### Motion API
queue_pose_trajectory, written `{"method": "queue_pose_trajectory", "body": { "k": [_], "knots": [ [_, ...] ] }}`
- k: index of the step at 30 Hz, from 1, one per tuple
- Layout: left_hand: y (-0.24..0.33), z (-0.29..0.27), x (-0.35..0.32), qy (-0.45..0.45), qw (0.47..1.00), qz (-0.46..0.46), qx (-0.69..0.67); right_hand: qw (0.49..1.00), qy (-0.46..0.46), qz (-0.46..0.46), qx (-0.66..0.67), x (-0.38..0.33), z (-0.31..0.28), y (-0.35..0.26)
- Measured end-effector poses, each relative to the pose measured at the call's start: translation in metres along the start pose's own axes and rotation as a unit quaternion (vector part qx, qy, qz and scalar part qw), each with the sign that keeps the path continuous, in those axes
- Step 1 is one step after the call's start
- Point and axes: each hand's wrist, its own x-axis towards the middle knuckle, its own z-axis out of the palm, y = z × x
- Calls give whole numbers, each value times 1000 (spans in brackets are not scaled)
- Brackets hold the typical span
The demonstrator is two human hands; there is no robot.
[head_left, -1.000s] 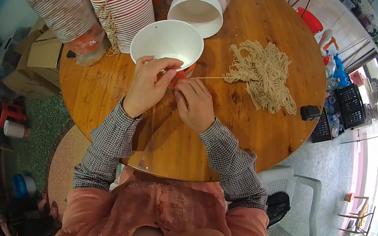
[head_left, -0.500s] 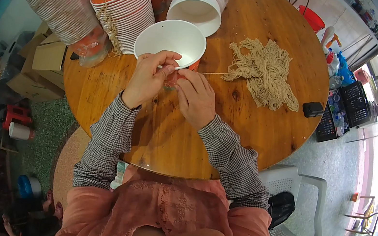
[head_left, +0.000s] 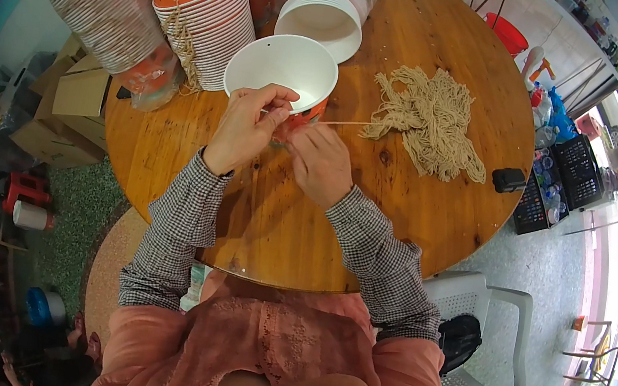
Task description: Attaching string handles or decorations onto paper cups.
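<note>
The paper bucket (head_left: 272, 66) sits just in front of my hands, mouth tilted toward me; its near rim is in my left hand (head_left: 245, 129), closed over the edge, forefinger inside, thumb outside. It is smooth and white within, printed orange outside, round and flaring, with a small dark hole by the far rim. My right hand (head_left: 320, 164) is curled against the near outer wall, fingertips tucked from sight, so I can't tell whether they pinch the cord (head_left: 350, 123). That thin tan strand runs rightward from beside them to a loose, fibrous hank (head_left: 439, 125) of tangled loops. Beyond my left hand stands a nested stack of printed buckets (head_left: 210, 26), ribbed with white rims; past the bucket, another white-mouthed bucket (head_left: 320, 25) lies in crinkled clear plastic. Beneath everything spreads a round, glossy wooden table (head_left: 417, 221), knotted and orange-brown.
</note>
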Motion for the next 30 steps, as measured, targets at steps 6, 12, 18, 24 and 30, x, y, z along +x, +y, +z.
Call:
{"method": "queue_pose_trajectory", "body": {
  "k": [6,12,18,24,30],
  "knots": [
    [2,2,-1,18,1000,-2,-2,988,2,133,78,-5,2,-5],
    [24,7,-6,68,990,54,109,887,111,327,307,-2,11,-6],
    [29,11,-10,78,987,52,130,865,107,358,336,0,12,-7],
    [30,12,-9,76,985,51,143,861,116,363,337,-1,15,-4],
    [33,13,-10,60,980,57,180,861,115,380,317,-1,16,-2]
  ]
}}
